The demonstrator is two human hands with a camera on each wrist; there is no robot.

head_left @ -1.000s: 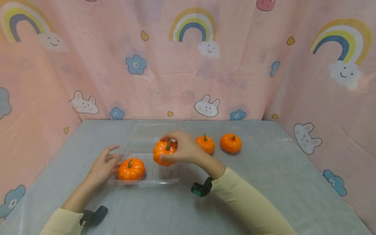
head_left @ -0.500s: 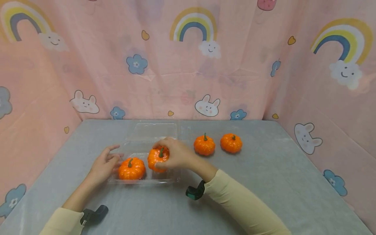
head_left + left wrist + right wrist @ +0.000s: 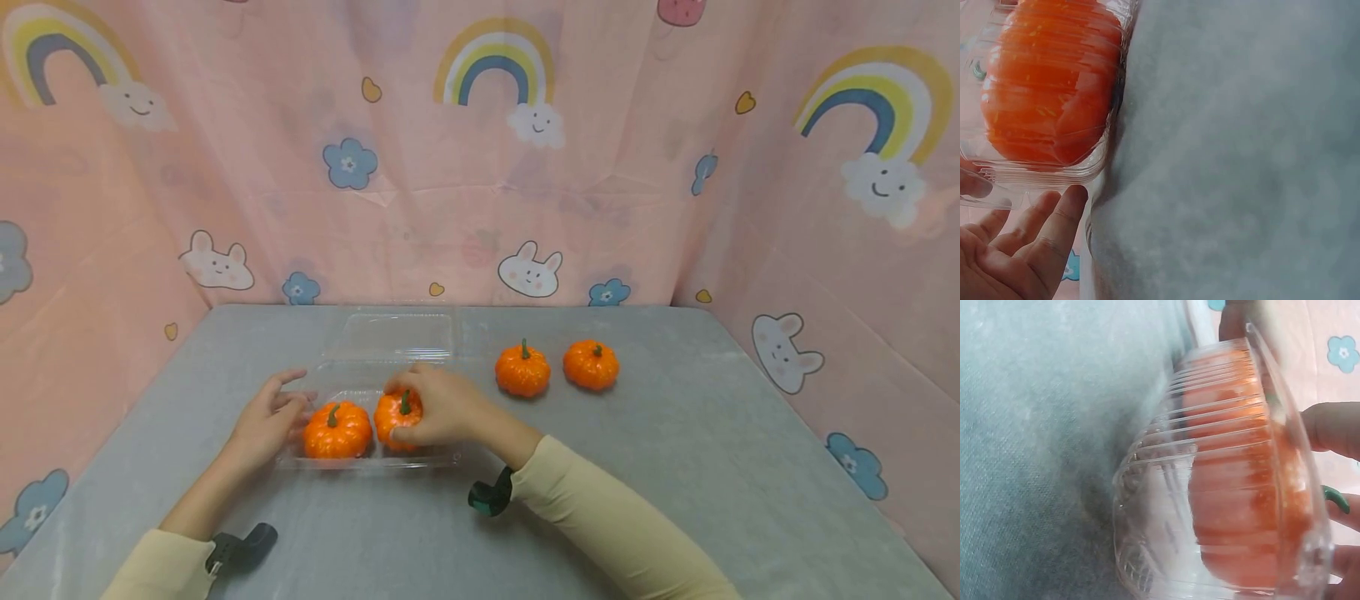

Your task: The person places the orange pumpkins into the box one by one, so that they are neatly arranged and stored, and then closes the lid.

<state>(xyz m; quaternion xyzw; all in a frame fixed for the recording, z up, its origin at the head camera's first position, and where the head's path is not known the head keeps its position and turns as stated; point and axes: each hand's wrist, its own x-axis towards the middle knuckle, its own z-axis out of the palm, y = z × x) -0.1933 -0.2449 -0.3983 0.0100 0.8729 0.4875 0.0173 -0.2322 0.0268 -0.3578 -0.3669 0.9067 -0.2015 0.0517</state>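
In the head view, my right hand (image 3: 444, 408) grips a small orange pumpkin (image 3: 392, 418) by its sides, low in the right part of a clear plastic clamshell box (image 3: 360, 464). Another pumpkin (image 3: 337, 433) sits in the box's left part, its green stem up. My left hand (image 3: 258, 427) lies at the box's left end. In the left wrist view, its extended fingers (image 3: 1054, 234) touch the ribbed end wall under the rim. The right wrist view shows the gripped pumpkin (image 3: 1232, 512) through the clear wall, with my fingers partly hidden behind the rim.
The box's clear lid (image 3: 397, 335) lies folded back behind it. Two more pumpkins stand to the right, one nearer the box (image 3: 522, 371) and one farther off (image 3: 591, 365). A grey cloth covers the table (image 3: 675, 433); a patterned pink curtain (image 3: 450, 200) hangs around it.
My right hand has carried its pumpkin left and down into the right part of the box, beside the other pumpkin. My left hand has stayed in place.
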